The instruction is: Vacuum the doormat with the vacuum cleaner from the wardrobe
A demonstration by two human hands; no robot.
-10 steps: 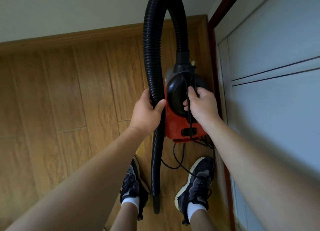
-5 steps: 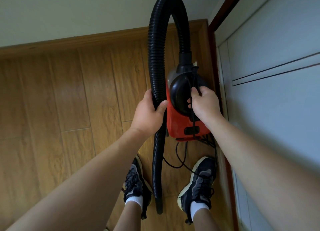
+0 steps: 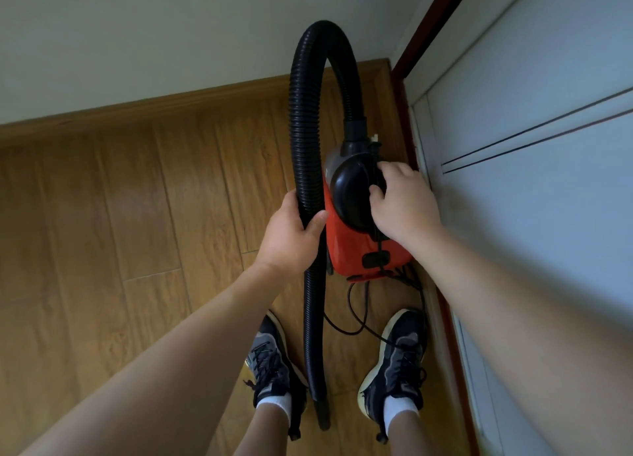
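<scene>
Red vacuum cleaner (image 3: 356, 246): handle gripped by right hand (image 3: 406, 209); black hose (image 3: 303, 140) clasped by left hand (image 3: 291, 236). Wardrobe door (image 3: 548, 181) close alongside; wooden floor (image 3: 120, 216) open leftward.

I look down at a wooden plank floor (image 3: 120, 216). My left hand (image 3: 291, 236) wraps the ribbed black hose (image 3: 305, 140), which arches up and over to the small red canister vacuum cleaner (image 3: 352, 243) on its right. My right hand (image 3: 404, 205) rests on the vacuum's top. A thin black cord (image 3: 352, 315) dangles beneath it, between my two dark sneakers (image 3: 397, 363). A pale panelled wardrobe door (image 3: 531, 181) stands to my right.
</scene>
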